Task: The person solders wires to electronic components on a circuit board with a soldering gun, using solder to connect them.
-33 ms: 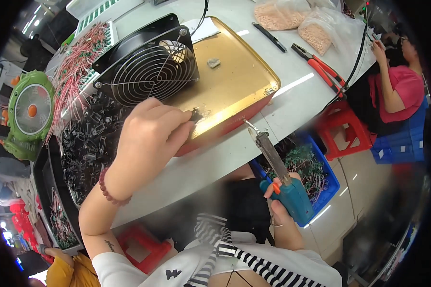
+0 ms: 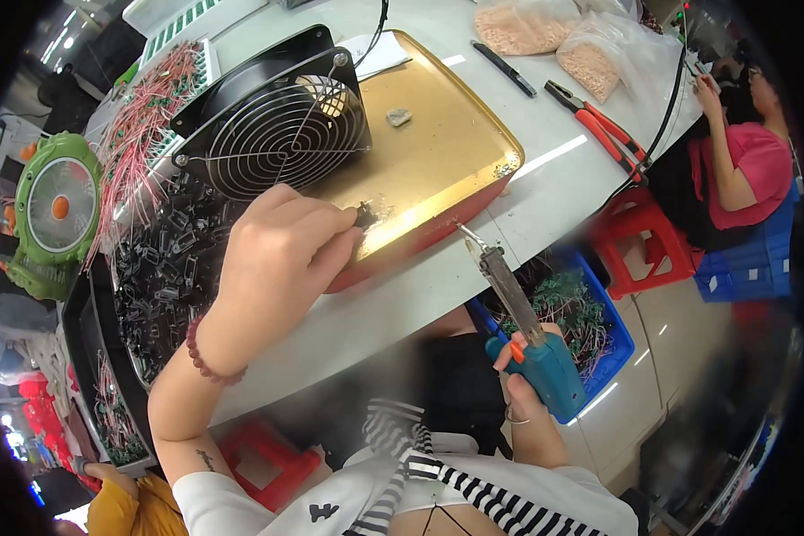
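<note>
My left hand [image 2: 286, 246] is closed in a pinch on a small black part [image 2: 364, 214], over the near edge of an upturned gold tin lid [image 2: 447, 116] with red sides. Held in my right hand [image 2: 525, 397] is a teal soldering gun [image 2: 549, 371] with an orange trigger. Its thin metal tip points up and left, close to the lid's red side; whether they touch I cannot tell. A small grey lump [image 2: 398, 117] lies on the gold surface. Beside my left wrist spreads a heap of black plastic parts [image 2: 165, 259].
A black fan [image 2: 281, 134] with a wire guard stands partly on the lid. Farther right lie red-handled pliers [image 2: 603, 134], a black pen [image 2: 504, 69] and bags of beige pellets [image 2: 590, 58]. A blue bin [image 2: 621, 335] of wired parts sits below the table edge. A co-worker [image 2: 732, 170] sits at right.
</note>
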The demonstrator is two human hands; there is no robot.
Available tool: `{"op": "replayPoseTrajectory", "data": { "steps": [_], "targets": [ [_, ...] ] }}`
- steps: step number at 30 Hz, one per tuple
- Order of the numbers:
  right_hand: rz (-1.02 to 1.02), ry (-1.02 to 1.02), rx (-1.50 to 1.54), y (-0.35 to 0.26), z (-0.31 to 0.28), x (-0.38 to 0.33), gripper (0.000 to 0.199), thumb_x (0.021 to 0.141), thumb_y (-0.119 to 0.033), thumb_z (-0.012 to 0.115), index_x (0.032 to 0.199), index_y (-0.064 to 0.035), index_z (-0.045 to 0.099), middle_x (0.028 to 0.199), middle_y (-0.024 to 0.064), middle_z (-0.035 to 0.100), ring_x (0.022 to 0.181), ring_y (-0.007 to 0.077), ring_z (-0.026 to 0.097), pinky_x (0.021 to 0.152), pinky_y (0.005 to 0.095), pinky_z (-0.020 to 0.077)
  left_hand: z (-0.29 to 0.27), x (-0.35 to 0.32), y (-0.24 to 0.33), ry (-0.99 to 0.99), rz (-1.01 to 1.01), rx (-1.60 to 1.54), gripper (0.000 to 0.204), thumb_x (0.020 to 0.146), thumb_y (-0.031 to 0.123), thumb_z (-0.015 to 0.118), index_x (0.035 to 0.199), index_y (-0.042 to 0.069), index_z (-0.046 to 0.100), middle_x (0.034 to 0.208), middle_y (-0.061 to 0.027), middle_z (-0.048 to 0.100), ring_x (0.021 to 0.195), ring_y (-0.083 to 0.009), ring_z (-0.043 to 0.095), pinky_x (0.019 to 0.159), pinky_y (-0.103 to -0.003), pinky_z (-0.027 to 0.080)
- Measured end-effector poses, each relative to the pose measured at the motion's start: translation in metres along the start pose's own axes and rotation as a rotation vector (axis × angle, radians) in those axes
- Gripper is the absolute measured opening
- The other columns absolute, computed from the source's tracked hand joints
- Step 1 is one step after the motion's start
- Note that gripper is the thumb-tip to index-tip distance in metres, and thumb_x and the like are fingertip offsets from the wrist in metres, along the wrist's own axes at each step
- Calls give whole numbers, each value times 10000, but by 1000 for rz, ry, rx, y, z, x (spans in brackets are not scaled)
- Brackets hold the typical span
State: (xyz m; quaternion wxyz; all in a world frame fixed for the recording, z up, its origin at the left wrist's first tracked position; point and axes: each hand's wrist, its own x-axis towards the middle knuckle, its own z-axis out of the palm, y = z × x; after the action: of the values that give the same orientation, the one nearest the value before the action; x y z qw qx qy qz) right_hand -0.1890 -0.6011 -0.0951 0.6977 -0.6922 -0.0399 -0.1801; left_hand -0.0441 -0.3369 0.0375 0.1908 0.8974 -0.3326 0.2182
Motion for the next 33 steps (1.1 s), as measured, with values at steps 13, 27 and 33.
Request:
{"op": "replayPoseTrajectory", "data": {
  "steps": [13, 27, 33],
  "targets": [
    [83, 110, 97, 3, 12, 5, 616, 740, -477, 806, 1088, -5, 618, 944, 80, 577, 709, 174, 615, 692, 293, 463, -19, -25, -4, 178, 190, 152, 182, 692, 97, 763, 851, 51, 687, 870, -37, 688, 762, -231, 603, 666, -339, 473],
    [226, 133, 209, -2, 12, -2, 679, 694, -368, 783, 1201, -7, 513, 967, 83, 553, 807, 168, 577, 754, 297, 446, -53, -2, -271, 50, -775, 237, 309, 799, 307, 717, 919, 28, 771, 836, -169, 738, 793, -301, 719, 767, -388, 550],
    [215, 125, 192, -1, 5, -7, 674, 737, -384, 754, 1241, 3, 530, 992, 98, 588, 815, 171, 564, 800, 328, 431, -36, 23, -296, 210, -827, 268, 273, 788, 329, 740, 813, 58, 738, 822, -141, 729, 762, -289, 706, 752, -418, 555]
  ]
}}
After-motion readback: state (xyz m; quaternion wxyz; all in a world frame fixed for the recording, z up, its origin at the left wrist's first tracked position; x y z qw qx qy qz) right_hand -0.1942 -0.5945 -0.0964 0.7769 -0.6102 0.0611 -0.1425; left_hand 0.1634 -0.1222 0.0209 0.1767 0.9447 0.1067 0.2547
